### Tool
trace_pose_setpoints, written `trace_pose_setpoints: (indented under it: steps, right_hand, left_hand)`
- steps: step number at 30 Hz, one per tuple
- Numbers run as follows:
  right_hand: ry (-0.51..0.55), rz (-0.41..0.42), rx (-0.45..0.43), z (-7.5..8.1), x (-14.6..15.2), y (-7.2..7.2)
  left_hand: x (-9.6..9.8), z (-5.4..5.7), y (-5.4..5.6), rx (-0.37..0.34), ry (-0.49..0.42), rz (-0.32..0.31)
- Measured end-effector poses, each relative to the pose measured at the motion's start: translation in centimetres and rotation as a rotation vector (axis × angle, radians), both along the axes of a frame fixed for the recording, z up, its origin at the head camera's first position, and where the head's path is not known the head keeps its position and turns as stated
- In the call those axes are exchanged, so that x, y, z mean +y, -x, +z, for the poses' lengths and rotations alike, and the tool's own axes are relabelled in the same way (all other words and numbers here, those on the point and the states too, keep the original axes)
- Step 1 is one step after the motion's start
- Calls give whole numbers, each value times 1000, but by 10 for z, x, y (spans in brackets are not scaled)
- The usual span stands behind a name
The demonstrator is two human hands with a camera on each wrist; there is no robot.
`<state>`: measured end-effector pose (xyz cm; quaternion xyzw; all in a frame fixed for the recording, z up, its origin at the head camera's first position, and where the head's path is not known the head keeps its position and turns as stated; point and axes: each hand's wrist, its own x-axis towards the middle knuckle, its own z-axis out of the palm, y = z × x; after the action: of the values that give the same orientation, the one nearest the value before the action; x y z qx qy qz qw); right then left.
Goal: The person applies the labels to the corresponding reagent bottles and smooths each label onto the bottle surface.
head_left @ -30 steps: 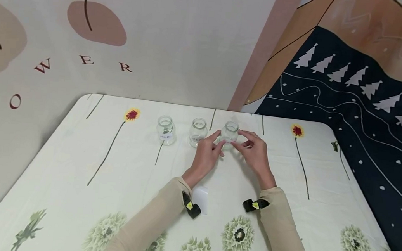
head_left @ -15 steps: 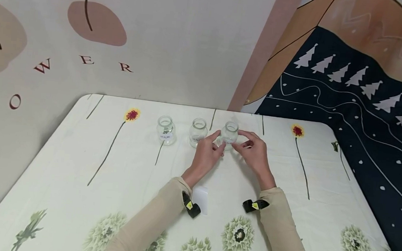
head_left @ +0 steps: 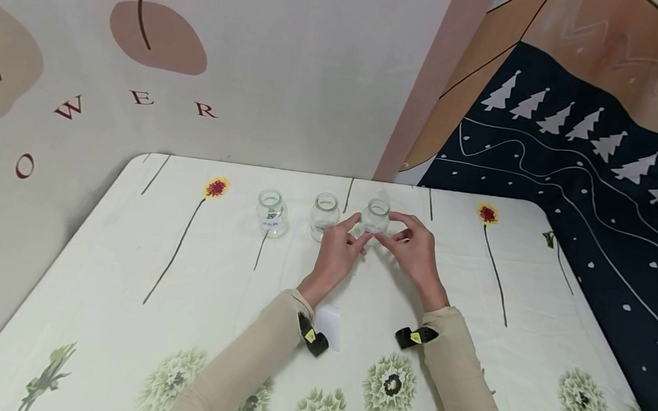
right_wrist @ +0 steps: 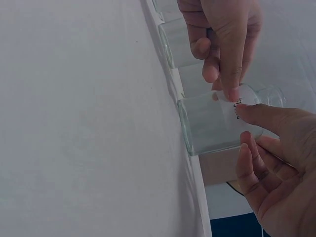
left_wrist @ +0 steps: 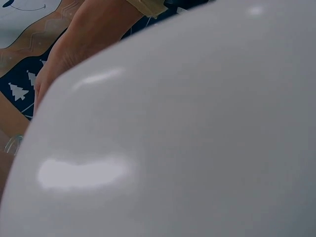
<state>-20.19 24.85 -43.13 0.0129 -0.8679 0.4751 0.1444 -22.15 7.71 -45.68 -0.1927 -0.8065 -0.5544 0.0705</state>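
Observation:
Three open-topped clear glass jars stand in a row near the table's far edge. My left hand [head_left: 337, 250] and right hand [head_left: 414, 253] hold the rightmost jar [head_left: 375, 216] from either side. A white label [right_wrist: 228, 104] with dark print is on that jar, and both thumbs press on it, close together. My index fingers lie along the jar's sides. Beside my left hand is the middle jar [head_left: 324, 215], partly covered by the fingers. Farther left stands another labelled jar [head_left: 272, 214].
A white sheet [head_left: 328, 328] appears by my left wrist. A pale glossy surface [left_wrist: 173, 128] hides most of the left wrist view. The table has a flower-print cloth [head_left: 126, 319], and a printed wall hanging [head_left: 290, 101] rises behind it.
My right thumb has slid left across the label to meet the left thumb, and the right hand has shifted slightly left. My left hand and the jars stay where they were.

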Motion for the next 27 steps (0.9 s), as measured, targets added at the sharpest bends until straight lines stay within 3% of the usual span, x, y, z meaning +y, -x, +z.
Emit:
trace_pose_setpoints:
  steps: [27]
  right_hand:
    - [1, 0, -19, 0, 1, -1]
  left_hand:
    - [0, 3, -2, -33, 2, -11]
